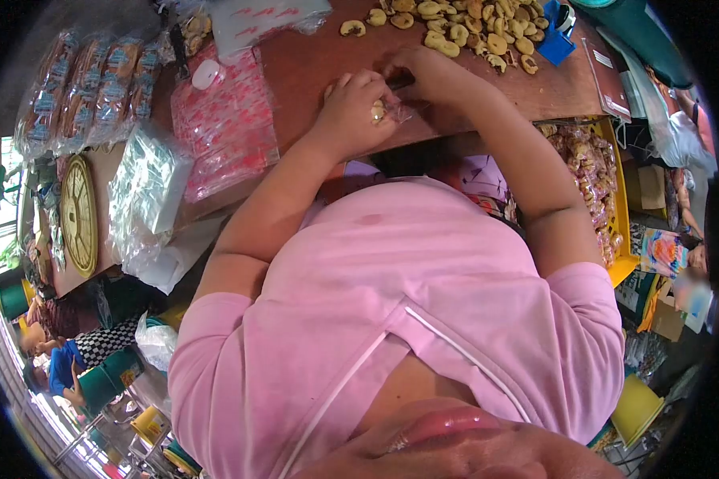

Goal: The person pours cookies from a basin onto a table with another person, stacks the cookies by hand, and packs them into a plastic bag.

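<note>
My left hand [353,113] is closed at the table's front edge, fingers curled round a small piece of clear plastic [405,114]. A small gold-coloured item shows at its fingers, too small to tell whether a ring or something held. Just right of it, my right hand [430,78] has bent fingers pressed together close to the plastic; what they grip is hidden. Beyond the hands lies a loose pile of ring-shaped, yellow-brown pieces [499,24] on the brown table [319,56]. A blue plastic holder [557,38] stands at the pile's right side.
Red-and-white printed plastic [225,120] lies left, with a round white lid [208,74] on it. Packed goods [96,88] and clear bags [148,180] are further left. A yellow crate [625,207] holds wrapped pieces at right. Another person [64,367] is at lower left.
</note>
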Motion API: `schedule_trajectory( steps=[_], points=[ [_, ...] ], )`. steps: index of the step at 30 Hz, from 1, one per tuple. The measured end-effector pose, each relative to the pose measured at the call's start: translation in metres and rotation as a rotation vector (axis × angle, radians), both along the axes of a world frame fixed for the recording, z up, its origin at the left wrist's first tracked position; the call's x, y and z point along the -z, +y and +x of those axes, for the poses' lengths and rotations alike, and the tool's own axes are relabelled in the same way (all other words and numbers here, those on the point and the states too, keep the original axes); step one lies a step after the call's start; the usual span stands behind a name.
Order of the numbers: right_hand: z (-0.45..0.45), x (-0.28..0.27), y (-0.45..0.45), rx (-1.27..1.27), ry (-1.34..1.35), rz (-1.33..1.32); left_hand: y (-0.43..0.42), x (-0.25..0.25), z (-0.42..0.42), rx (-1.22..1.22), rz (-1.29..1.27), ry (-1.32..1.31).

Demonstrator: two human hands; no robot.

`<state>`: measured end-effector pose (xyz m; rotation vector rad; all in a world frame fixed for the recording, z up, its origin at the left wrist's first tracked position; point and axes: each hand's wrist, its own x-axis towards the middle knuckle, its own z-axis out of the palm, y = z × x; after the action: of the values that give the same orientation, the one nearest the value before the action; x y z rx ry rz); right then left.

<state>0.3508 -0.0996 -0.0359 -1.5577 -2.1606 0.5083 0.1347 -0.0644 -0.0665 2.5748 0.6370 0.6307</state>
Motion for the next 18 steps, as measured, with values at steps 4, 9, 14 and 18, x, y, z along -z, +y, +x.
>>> schedule_trajectory(
  steps=[4, 9, 14, 18],
  points=[
    [-0.003, -0.005, 0.007, -0.041, -0.174, -0.208, -0.002, -0.004, -0.001, -0.032, 0.017, 0.061],
    [-0.02, 0.013, -0.016, 0.099, -0.328, 0.044, -0.01, -0.016, -0.003, -0.081, 0.023, -0.036],
    [-0.038, 0.015, -0.05, 0.18, -0.304, 0.289, -0.01, -0.02, 0.001, -0.076, 0.079, 0.043],
    [-0.037, 0.015, -0.055, 0.169, -0.216, 0.192, -0.012, -0.034, 0.004, -0.062, 0.097, 0.173]
  ],
)
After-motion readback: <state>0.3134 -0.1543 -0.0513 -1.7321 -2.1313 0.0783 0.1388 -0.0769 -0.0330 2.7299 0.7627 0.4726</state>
